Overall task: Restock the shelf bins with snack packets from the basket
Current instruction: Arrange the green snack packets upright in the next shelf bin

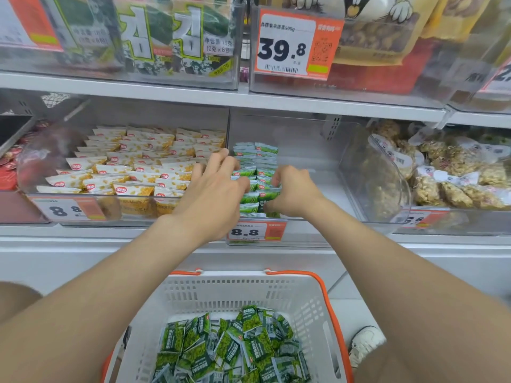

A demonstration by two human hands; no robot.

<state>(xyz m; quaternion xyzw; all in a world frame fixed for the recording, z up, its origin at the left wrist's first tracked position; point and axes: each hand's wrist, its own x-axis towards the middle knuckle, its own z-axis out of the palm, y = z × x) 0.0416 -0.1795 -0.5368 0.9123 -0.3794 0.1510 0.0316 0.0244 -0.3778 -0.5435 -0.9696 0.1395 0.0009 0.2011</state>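
Observation:
A white basket with orange rim (309, 299) stands below me, holding several loose green snack packets (235, 346). In the clear middle shelf bin (309, 150), rows of the same green packets (255, 156) stand along its left side. My left hand (213, 192) reaches into that bin with fingers spread and rests against the left of the rows. My right hand (290, 193) has its fingers curled round the front green packets (266, 199) on the right of the rows.
The bin to the left holds yellow-and-white packets (132, 167); the bin to the right holds brown puffed snacks (453, 172). Price tags read 8.8 (255, 231). The upper shelf (249, 95) carries seaweed and nut bags. A white shoe (365, 344) sits right of the basket.

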